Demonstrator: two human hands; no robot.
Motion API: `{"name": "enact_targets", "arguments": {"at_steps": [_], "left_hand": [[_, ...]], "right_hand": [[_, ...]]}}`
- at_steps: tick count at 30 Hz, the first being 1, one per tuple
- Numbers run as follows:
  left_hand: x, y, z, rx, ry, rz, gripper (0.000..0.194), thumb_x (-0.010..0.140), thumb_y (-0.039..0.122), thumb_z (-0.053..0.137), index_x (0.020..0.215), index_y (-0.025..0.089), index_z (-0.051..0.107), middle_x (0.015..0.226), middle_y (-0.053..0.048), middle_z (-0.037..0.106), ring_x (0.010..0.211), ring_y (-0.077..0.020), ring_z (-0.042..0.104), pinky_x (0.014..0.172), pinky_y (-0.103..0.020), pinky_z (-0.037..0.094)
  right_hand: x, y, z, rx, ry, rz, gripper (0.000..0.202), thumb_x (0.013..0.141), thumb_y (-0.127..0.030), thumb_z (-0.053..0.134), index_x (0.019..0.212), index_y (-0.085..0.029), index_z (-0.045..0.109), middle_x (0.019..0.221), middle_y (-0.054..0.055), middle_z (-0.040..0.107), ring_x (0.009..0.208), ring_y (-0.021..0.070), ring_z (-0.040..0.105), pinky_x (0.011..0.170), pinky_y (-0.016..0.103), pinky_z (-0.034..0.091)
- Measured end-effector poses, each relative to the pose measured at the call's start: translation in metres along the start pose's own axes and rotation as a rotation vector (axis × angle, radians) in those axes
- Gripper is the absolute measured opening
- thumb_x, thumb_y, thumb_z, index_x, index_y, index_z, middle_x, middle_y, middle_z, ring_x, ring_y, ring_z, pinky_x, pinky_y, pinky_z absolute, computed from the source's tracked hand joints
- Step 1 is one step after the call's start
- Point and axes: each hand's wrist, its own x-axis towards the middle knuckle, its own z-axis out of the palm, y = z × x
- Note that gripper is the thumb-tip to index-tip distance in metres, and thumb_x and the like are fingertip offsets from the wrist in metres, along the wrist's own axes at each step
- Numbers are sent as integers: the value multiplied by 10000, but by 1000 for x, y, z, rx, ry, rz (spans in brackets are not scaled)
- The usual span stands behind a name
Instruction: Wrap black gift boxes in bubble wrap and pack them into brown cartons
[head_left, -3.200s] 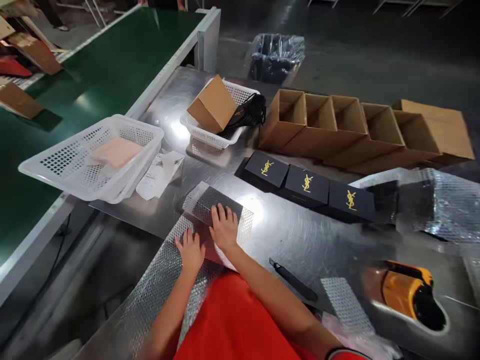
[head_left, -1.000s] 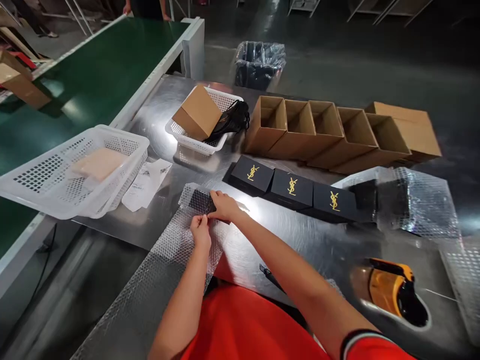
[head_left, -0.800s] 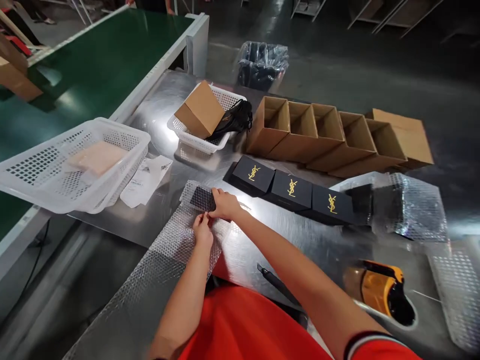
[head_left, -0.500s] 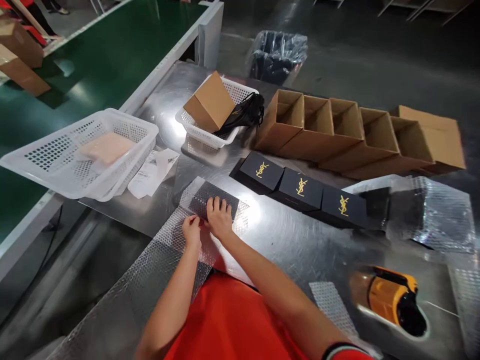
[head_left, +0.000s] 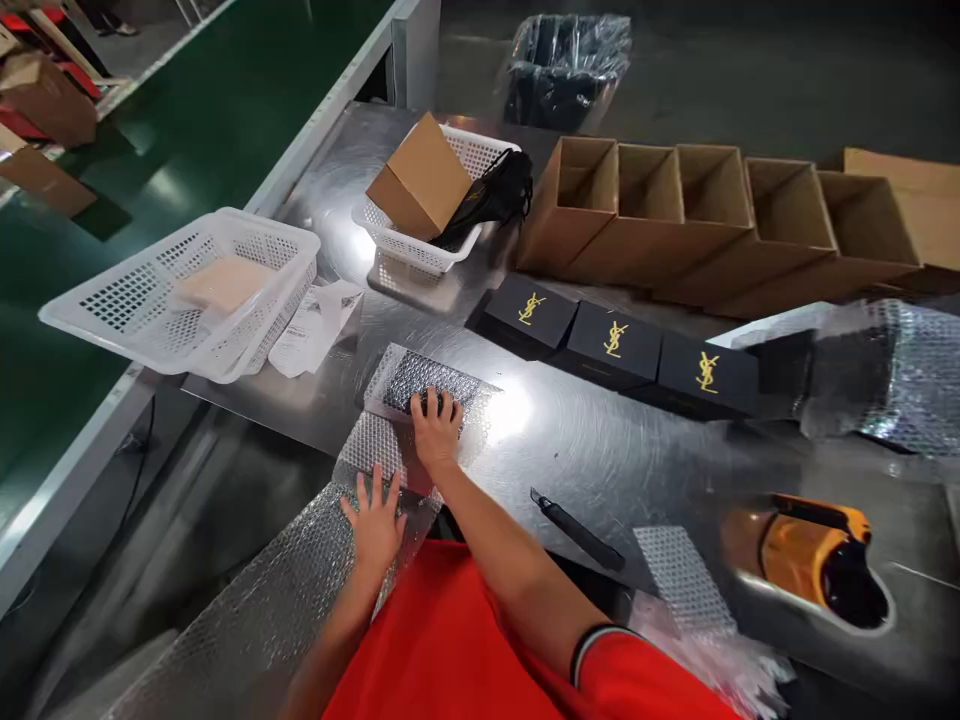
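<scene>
A long sheet of bubble wrap (head_left: 277,575) runs up from the lower left onto the steel table. Its upper end covers a flat black box (head_left: 431,380), seen through the bubbles. My right hand (head_left: 437,432) rests on the covered box near its front edge, fingers apart. Nearer to me, my left hand (head_left: 375,525) lies on the bubble wrap with its fingers spread. To the right of my right forearm, a black utility knife (head_left: 577,530) lies on the table with its blade end towards the back left.
Three black boxes with gold logos (head_left: 611,340) stand behind, before a row of open cartons (head_left: 667,215). White baskets (head_left: 292,255) and a paper slip (head_left: 311,330) are at left. An orange-and-black tape dispenser (head_left: 817,560) and a bubble-wrap piece (head_left: 682,575) lie right.
My left hand has come off the box's near edge, moved towards me and spread flat on the bubble wrap. Bubble wrap now covers more of the box. The knife has come into view.
</scene>
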Motion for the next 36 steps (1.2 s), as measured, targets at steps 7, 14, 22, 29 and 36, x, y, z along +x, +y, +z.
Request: {"name": "enact_targets", "arguments": {"at_steps": [7,14,22,29,36], "left_hand": [[22,21,-21,-34,-33,147,569,876,271,506,1441,257,434,1564,-103,338,1428,-332,288,1139,-637,210],[27,14,-22,29,-1,149,418,883,267,492,1287,221,587,1423,-127,502,1271,-302,467,1074,-508,363],[4,12,-6,-143,114,8,415,905,220,419,1289,184,572,1404,-168,504,1302,-343,445,1054,-506,390],[56,1,-24,-160,144,-85,646,820,298,611,1420,130,437,1533,-201,357,1427,-398,278,1139,-585,253],[64,-9,-18,-116,41,-194,753,786,303,621,1481,195,351,1596,-150,234,1451,-343,253,1132,-611,243]], "right_hand": [[10,-14,-26,-21,-163,-14,480,877,-170,557,1352,-178,491,1446,202,431,1301,387,361,1029,606,277],[-39,94,-87,173,-146,-44,415,942,-288,420,1327,-158,507,1382,179,472,1282,297,412,1034,455,366],[-213,262,-76,-27,-465,147,283,847,-344,599,1085,-197,640,1053,154,631,971,318,587,838,434,467],[-145,180,-87,254,-510,39,336,981,-228,299,1168,-197,577,1032,117,653,923,221,647,791,316,500],[-30,-19,-53,80,-647,-174,276,995,-232,352,1121,-108,564,1103,183,631,933,231,672,748,322,528]]}}
